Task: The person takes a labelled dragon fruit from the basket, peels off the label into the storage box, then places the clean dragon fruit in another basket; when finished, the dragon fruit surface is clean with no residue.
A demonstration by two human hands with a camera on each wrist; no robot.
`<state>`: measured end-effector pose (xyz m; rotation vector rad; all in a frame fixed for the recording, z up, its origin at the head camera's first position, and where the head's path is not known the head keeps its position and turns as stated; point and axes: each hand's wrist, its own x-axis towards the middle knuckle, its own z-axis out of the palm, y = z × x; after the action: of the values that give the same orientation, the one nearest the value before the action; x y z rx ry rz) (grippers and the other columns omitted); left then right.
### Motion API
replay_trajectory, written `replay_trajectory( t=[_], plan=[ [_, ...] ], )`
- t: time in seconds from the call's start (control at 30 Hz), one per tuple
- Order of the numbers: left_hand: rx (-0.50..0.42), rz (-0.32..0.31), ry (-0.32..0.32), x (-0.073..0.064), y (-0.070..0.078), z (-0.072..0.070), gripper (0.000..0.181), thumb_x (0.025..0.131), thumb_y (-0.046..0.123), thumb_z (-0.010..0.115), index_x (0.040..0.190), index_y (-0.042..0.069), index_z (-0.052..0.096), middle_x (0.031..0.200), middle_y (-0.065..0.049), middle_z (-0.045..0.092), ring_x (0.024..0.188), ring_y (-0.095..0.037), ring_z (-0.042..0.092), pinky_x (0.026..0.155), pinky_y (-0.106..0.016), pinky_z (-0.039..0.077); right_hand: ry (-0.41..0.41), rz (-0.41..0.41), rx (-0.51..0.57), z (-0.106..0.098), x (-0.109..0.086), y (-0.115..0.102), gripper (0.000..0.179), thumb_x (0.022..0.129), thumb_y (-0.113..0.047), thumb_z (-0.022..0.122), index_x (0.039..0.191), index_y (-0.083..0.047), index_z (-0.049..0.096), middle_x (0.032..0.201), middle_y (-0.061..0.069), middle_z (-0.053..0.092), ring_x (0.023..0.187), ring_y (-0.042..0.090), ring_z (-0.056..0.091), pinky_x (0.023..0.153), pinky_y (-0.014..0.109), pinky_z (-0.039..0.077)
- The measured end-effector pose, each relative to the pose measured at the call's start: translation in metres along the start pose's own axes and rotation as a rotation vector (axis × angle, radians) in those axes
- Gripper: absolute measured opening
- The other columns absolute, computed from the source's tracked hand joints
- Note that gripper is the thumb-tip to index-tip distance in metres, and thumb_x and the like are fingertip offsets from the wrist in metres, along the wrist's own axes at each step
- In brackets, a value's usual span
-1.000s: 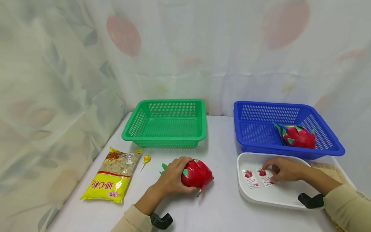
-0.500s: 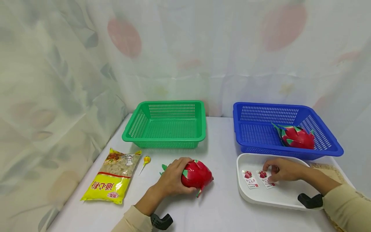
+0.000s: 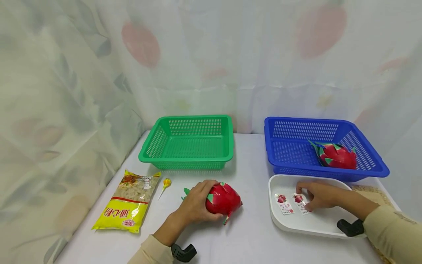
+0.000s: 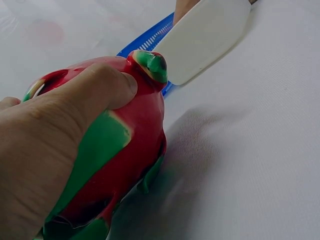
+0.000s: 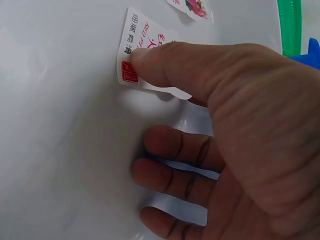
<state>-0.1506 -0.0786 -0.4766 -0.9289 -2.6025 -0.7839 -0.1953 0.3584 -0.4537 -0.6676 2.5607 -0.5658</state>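
Observation:
My left hand is wrapped round a red and green dragon fruit on the white table. In the left wrist view, the thumb lies along its red skin near a green-tipped scale. Over the white tray, my right hand pinches a small dragon fruit label. The right wrist view shows the thumb on the label's printed face, its lower edge off the tray; the index finger is mostly hidden behind. The other fingers are loosely bent. A second label lies to the left.
A green basket stands at the back left. The blue basket behind the tray holds another dragon fruit. Left of my left hand lie a lollipop and a yellow pasta bag. A woven mat shows beside the tray.
The right thumb has shifted slightly down over the label's lower part. My left hand keeps its grip on the dragon fruit in the same spot.

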Motion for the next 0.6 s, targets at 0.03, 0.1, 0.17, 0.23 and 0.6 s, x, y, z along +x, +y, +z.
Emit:
replay_trajectory(
  t=[0.03,0.1,0.17,0.23,0.6],
  plan=[
    [0.0,0.001,-0.001,0.0,0.0,0.0,0.088,0.06,0.045,0.086,0.133,0.017,0.045,0.126,0.004,0.051,0.11,-0.013,0.051,0.082,-0.037,0.051,-0.001,0.001,-0.001,0.0,0.001,0.0,0.044,0.071,-0.023,0.086,0.102,-0.022,0.055,0.071,-0.003,0.049,0.063,0.013,0.048,0.052,0.022,0.042],
    [-0.001,0.001,0.0,0.0,0.0,-0.001,0.088,0.06,0.045,0.086,0.133,0.017,0.045,0.126,0.004,0.051,0.11,-0.013,0.051,0.082,-0.037,0.051,0.002,-0.013,0.0,-0.001,0.001,0.001,0.045,0.071,-0.023,0.086,0.104,-0.022,0.055,0.071,-0.003,0.048,0.063,0.013,0.047,0.052,0.023,0.041],
    [-0.001,0.002,0.001,0.0,0.0,-0.001,0.088,0.06,0.045,0.086,0.133,0.017,0.045,0.126,0.004,0.051,0.111,-0.013,0.05,0.082,-0.037,0.051,0.002,-0.032,0.005,-0.002,0.001,0.001,0.046,0.072,-0.023,0.085,0.106,-0.021,0.055,0.071,-0.003,0.048,0.063,0.013,0.046,0.051,0.024,0.04],
    [-0.001,0.004,0.004,0.0,0.0,-0.001,0.088,0.06,0.045,0.086,0.133,0.017,0.045,0.126,0.004,0.051,0.111,-0.013,0.05,0.082,-0.037,0.051,0.001,-0.052,0.01,-0.003,0.001,0.002,0.048,0.073,-0.024,0.085,0.11,-0.02,0.055,0.071,-0.004,0.047,0.063,0.012,0.046,0.051,0.024,0.04],
    [-0.007,-0.007,-0.006,0.0,0.0,0.0,0.087,0.06,0.045,0.086,0.133,0.019,0.045,0.126,0.005,0.051,0.111,-0.012,0.05,0.082,-0.036,0.051,-0.042,-0.066,0.148,-0.02,-0.01,0.0,0.069,0.075,-0.03,0.083,0.133,-0.014,0.05,0.08,0.0,0.055,0.072,0.017,0.055,0.058,0.028,0.05]
  ],
)
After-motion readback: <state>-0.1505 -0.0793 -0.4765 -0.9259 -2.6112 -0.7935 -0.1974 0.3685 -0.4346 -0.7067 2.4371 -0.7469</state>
